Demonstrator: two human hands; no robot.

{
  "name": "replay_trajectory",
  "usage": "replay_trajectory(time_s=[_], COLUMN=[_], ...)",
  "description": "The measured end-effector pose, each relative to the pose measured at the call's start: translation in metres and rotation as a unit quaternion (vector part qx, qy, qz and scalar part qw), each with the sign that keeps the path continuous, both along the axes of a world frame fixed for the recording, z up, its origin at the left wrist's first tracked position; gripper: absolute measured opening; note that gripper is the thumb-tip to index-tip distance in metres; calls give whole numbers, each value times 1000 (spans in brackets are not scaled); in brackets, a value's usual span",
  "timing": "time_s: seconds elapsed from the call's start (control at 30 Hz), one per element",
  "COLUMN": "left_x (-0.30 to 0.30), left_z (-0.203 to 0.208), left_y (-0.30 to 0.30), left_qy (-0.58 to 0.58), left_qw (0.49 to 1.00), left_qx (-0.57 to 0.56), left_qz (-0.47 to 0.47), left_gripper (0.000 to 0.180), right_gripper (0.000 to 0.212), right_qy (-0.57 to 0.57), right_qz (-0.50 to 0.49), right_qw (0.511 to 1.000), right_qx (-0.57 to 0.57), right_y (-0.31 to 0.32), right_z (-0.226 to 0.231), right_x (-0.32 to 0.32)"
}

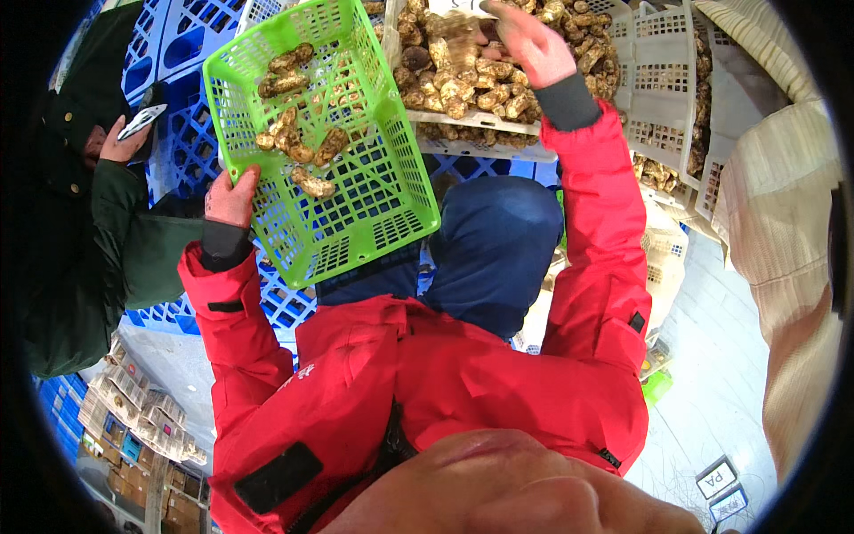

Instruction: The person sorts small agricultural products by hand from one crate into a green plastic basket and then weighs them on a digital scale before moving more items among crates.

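My left hand is closed round the near left corner of a green plastic basket, which tilts over my lap. Several knobbly brown and cream mushrooms lie on its grid floor, mostly at the far left. Over a pale crate heaped with similar mushrooms is my right hand, its fingers spread. A motion-blurred brown mushroom shows just left of those fingertips and appears loose. The fingertips are partly lost against the heap. Beside them at the top edge is a white card.
More pale slotted crates with mushrooms stand at the right. Blue plastic crates are at the left, near a person in dark green clothing holding a small light object. Beige fabric rises at the right edge.
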State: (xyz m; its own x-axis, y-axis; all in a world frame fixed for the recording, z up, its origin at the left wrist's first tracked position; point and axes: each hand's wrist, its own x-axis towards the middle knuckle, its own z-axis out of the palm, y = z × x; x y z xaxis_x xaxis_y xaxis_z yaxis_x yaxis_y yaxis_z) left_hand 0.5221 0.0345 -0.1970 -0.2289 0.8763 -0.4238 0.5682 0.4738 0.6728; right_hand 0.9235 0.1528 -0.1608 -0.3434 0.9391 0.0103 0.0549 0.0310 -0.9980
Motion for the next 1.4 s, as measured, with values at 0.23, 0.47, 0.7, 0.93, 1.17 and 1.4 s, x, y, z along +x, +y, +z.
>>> replay_trajectory(time_s=[0.23, 0.47, 0.7, 0.93, 1.17, 1.4], left_x=[-2, -1, -6, 0, -9, 1], left_z=[-12, -11, -22, -15, -21, -11], left_y=[5, 0, 1, 6, -2, 3], left_qy=[-36, -115, -85, -114, -79, -76], left_qw=[999, 993, 995, 993, 996, 996], left_qx=[-1, 13, 19, 8, 14, -5], left_qz=[-12, 18, 45, 26, 24, 37], left_gripper=[29, 28, 26, 26, 28, 28], right_gripper=[42, 43, 38, 39, 44, 35], right_qy=[-638, -539, -11, -678, -235, -537], right_qz=[-167, -197, -72, 47, -212, -10], right_qw=[743, 818, 991, 706, 948, 806], right_qx=[117, 38, -112, 201, 8, 251], right_y=[80, 76, 21, 27, 26, 44], right_z=[-89, -76, 24, -86, -64, -28], right_x=[61, 75, 5, 85, 84, -43])
